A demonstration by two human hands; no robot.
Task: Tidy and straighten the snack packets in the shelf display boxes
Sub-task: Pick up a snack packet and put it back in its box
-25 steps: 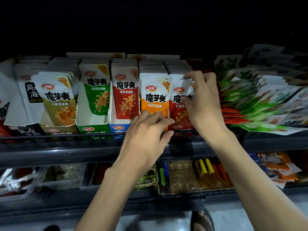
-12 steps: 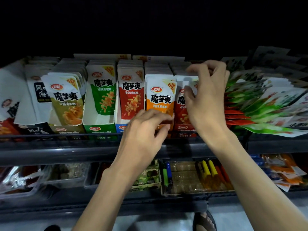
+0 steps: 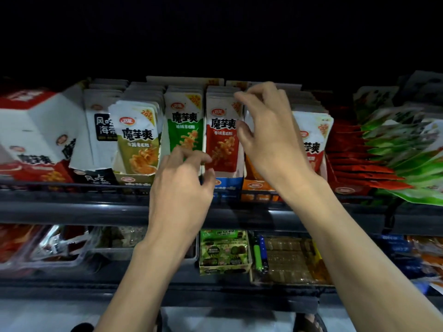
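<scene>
Olive-green packets [image 3: 137,142] at centre left leaned askew beside the upright green row [image 3: 184,130]; the left hand [image 3: 182,188] hovered low by the blue box front [image 3: 227,184], fingers loosely curled, holding nothing. At centre the red packets [image 3: 221,140] stood straight; the right hand [image 3: 268,140], fingers half spread and empty, hung at their tops; squaring the row likely wanted light, even presses along the top edges while the left hand steadied that box front.

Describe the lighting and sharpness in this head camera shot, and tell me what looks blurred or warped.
In the head view the upper part is plain black; the front red packet is lit and readable; the right hand is motion-blurred at its fingertips; at that view's right edge the green packets smear and stretch, likely from the wide lens.
</scene>
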